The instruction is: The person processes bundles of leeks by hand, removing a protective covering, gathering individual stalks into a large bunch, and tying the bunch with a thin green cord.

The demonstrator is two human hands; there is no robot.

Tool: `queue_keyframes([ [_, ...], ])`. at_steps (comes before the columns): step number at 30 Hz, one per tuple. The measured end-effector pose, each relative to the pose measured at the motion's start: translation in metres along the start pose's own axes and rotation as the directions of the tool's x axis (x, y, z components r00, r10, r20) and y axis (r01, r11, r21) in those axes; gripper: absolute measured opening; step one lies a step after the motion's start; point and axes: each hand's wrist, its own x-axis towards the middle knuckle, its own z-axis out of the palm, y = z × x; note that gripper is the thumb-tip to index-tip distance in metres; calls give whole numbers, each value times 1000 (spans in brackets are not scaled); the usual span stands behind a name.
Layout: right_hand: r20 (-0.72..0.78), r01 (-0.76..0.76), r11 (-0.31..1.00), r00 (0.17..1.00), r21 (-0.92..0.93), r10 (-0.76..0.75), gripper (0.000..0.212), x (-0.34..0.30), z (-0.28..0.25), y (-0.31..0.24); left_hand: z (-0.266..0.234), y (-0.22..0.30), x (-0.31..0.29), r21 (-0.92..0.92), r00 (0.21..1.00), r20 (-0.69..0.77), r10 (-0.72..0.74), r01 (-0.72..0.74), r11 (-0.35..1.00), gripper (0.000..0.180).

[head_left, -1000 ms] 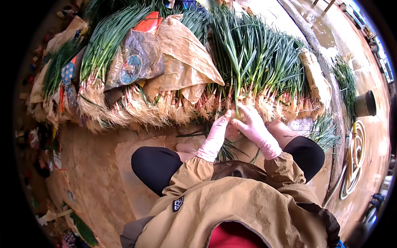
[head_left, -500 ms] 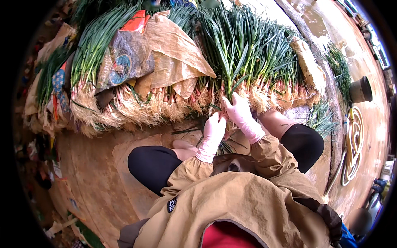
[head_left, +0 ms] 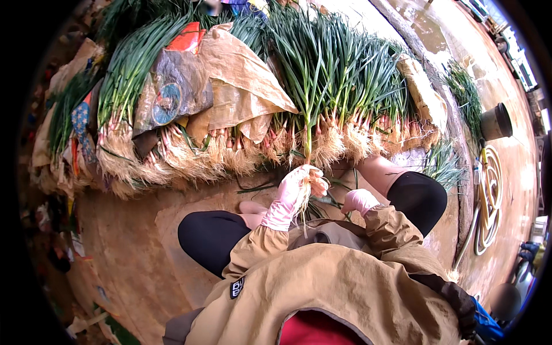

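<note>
In a thin pink glove, my left hand (head_left: 294, 188) is closed round the root end of a green garlic plant (head_left: 309, 135). Its pale roots hang below the fingers, and its leaves point away from me over the row. My right hand (head_left: 359, 202), also in a pink glove, is curled low above my lap, to the right of the left hand. Green leaf bits show close to its fingertips; whether it holds any is hidden. Just beyond both hands stand bundled green garlic plants (head_left: 368, 86) with bushy, straw-coloured roots facing me.
Tan and grey plastic sheets (head_left: 241, 80) cover part of the row. Loose leaves (head_left: 256, 187) lie on the brown floor (head_left: 138, 247) between my feet. At the right are a dark bucket (head_left: 497, 122), a coiled pale hose (head_left: 489, 201) and a wooden beam (head_left: 422, 43).
My hands were together at the plant's base. The right hand has since come away, down and toward me; the left has shifted slightly down with the plant, whose roots now show.
</note>
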Motion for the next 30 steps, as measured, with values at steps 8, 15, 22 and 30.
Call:
queue_keyframes([
  [8,-663,390,641,704,661,255,33,49,-113,-102,-14,-15,2,306,947,-317,44,58,950,25],
  [15,-149,164,-494,986,854,71,31,102,-93,-90,6,-4,7,-48,866,-485,-119,110,993,21],
  [22,301,-59,988,953,139,15,39,43,-53,-45,2,32,2,-243,970,-242,27,-88,966,31],
  [30,-570,-7,751,645,661,508,42,93,-175,22,-15,1,31,58,977,-214,15,-2,998,44],
])
